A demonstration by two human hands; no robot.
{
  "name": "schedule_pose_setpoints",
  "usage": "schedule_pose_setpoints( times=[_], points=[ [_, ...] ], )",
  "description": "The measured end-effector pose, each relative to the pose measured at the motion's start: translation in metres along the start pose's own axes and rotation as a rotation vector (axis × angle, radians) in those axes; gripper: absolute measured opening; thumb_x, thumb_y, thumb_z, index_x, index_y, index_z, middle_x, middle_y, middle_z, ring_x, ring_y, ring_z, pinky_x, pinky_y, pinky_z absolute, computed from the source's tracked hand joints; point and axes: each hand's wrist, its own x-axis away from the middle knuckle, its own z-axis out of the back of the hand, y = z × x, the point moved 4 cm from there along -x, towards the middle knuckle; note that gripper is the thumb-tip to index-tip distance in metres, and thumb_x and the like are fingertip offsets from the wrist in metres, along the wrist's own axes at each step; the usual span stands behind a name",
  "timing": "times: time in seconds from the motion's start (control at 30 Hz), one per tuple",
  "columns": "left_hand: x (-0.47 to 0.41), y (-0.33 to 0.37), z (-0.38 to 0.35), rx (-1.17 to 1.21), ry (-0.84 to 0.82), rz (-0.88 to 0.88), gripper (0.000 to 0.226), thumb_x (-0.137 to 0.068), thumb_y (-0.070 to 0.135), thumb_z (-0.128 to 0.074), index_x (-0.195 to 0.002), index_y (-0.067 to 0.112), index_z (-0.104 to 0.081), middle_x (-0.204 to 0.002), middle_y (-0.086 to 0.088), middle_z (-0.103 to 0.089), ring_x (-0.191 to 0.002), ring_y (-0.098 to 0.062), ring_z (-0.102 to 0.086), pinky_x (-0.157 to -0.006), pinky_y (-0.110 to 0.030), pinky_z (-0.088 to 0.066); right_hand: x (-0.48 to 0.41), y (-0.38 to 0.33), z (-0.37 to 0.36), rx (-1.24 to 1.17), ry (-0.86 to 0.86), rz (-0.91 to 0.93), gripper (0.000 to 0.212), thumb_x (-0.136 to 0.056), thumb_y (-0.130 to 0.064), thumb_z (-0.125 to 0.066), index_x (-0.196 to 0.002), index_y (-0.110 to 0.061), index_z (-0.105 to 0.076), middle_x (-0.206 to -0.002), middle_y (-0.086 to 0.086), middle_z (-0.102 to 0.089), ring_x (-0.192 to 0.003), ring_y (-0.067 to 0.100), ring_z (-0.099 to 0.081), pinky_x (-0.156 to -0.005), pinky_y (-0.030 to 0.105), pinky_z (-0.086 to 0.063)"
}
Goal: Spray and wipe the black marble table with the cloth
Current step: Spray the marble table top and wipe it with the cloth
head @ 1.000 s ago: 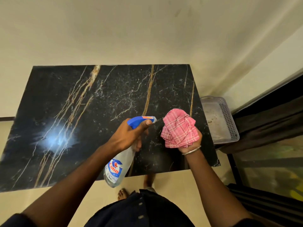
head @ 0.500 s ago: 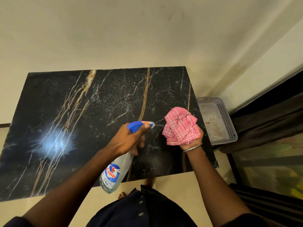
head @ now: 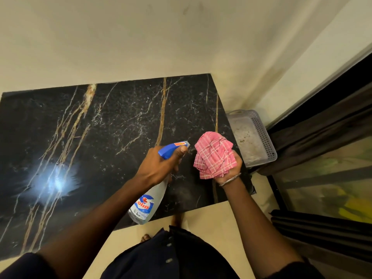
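Spray step. Left hand [head: 159,168] grips the bottle [head: 149,200] round the neck, thumb along the blue head. The trigger finger is hidden. The nozzle points at the cloth [head: 214,156], just beside it. Right hand [head: 231,170] clutches the cloth in a wad, centre-right of frame, over the right end of the table [head: 100,137]. My read is the cloth is getting wetted, not the marble. Next, drop the wad onto the table, press and sweep left, with the bottle held clear.

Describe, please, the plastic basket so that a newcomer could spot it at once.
Start at the black marble table against the cream wall. Just past its right edge sits the plastic basket. It alone is pale grey with perforated sides and a speckled bottom.
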Motion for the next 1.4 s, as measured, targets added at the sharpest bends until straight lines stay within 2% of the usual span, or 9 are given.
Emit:
schedule_pose_setpoints(
  times=[0.07, 0.17, 0.3, 0.4, 0.53, 0.7, 1.07, 1.27, 1.4],
  points=[
    [-0.005, 0.005, 0.001, 0.039, 0.023, -0.019, 0.066, -0.084, 0.07, -0.047, -0.081, 0.007, -0.067, -0.064, -0.01, -0.07, -0.052, -0.018, -0.067, -0.061, -0.032, -0.054, -0.004, -0.007, 0.008, -0.01, -0.009, 0.002, 0.037, -0.07, -0.034, -0.065, -0.101, -0.015, -0.076, -0.113, 0.012, -0.07, -0.101, 0.033, -0.067, -0.097, 0.048, -0.05],
    [-0.009, 0.008, -0.003, 0.034, 0.022, -0.046, 0.061, -0.087, 0.066, -0.047, -0.083, 0.009, -0.068, -0.061, -0.011, -0.068, -0.05, -0.019, -0.066, -0.061, -0.03, -0.054, -0.011, -0.027, 0.05, 0.283, 0.112, 0.173, 0.031, -0.087, -0.019, -0.052, -0.108, -0.01, -0.074, -0.126, 0.015, -0.064, -0.115, 0.03, -0.062, -0.104, 0.042, -0.044],
    [-0.016, 0.008, -0.011, 0.018, 0.022, -0.059, 0.045, -0.096, 0.05, -0.047, -0.081, 0.012, -0.067, -0.056, -0.011, -0.065, -0.049, -0.019, -0.065, -0.064, -0.034, -0.058, 0.01, -0.034, 0.104, 1.642, 0.149, 0.622, 0.042, -0.096, -0.035, -0.037, -0.126, -0.025, -0.064, -0.127, 0.001, -0.065, -0.116, 0.026, -0.061, -0.097, 0.046, -0.049],
    [-0.019, 0.005, -0.016, 0.019, 0.001, -0.061, 0.046, -0.096, 0.049, -0.047, -0.08, 0.01, -0.067, -0.054, -0.008, -0.065, -0.049, -0.019, -0.065, -0.063, -0.032, -0.057, 0.027, -0.021, 0.129, 2.111, 0.247, 0.615, 0.057, -0.087, -0.047, -0.042, -0.139, -0.025, -0.051, -0.146, 0.0, -0.048, -0.136, 0.024, -0.041, -0.102, 0.05, -0.036],
    [-0.025, 0.001, -0.019, 0.019, -0.004, -0.04, 0.06, -0.087, 0.068, -0.046, -0.078, 0.012, -0.066, -0.053, -0.004, -0.064, -0.048, -0.02, -0.066, -0.059, -0.03, -0.058, 0.024, -0.01, 0.136, 2.253, 0.288, 0.587, 0.069, -0.09, -0.053, -0.037, -0.152, -0.021, -0.03, -0.157, 0.005, -0.031, -0.145, 0.029, -0.027, -0.109, 0.05, -0.028],
    [-0.039, -0.001, -0.022, 0.017, -0.012, -0.003, 0.057, -0.092, 0.061, -0.047, -0.08, 0.009, -0.065, -0.053, -0.008, -0.064, -0.048, -0.024, -0.065, -0.06, -0.041, -0.061, 0.003, -0.008, 0.133, 2.313, 0.227, 0.587, 0.07, -0.096, -0.054, -0.029, -0.156, -0.019, -0.016, -0.163, 0.008, -0.014, -0.15, 0.031, -0.011, -0.117, 0.053, -0.019],
    [-0.111, 0.009, -0.014, 0.105, 0.074, 0.069, 0.06, -0.091, 0.058, -0.049, -0.086, 0.001, -0.065, -0.066, -0.015, -0.067, -0.045, -0.028, -0.064, -0.046, -0.033, -0.052, -0.164, -0.048, 0.028, 2.323, -0.011, 0.666, 0.069, -0.093, -0.053, -0.033, -0.155, -0.026, -0.019, -0.163, 0.004, -0.016, -0.149, 0.031, -0.012, -0.118, 0.051, -0.017],
    [-0.162, 0.017, 0.006, 0.114, 0.164, 0.087, 0.051, -0.091, 0.06, -0.048, -0.078, 0.014, -0.065, -0.058, -0.009, -0.064, -0.044, -0.026, -0.063, -0.046, -0.031, -0.051, -0.252, -0.073, -0.033, 2.344, -0.097, 0.727, 0.069, -0.092, -0.051, -0.036, -0.154, -0.028, -0.02, -0.162, 0.003, -0.018, -0.149, 0.031, -0.015, -0.118, 0.05, -0.019],
    [-0.195, 0.019, 0.019, 0.112, 0.192, 0.102, 0.058, -0.094, 0.059, -0.046, -0.076, 0.006, -0.064, -0.049, -0.013, -0.06, -0.042, -0.026, -0.063, -0.048, -0.03, -0.051, -0.311, -0.088, -0.077, 2.356, -0.18, 0.737, 0.067, -0.091, -0.048, -0.036, -0.153, -0.027, -0.023, -0.161, 0.005, -0.02, -0.148, 0.034, -0.016, -0.116, 0.053, -0.021]
  ],
)
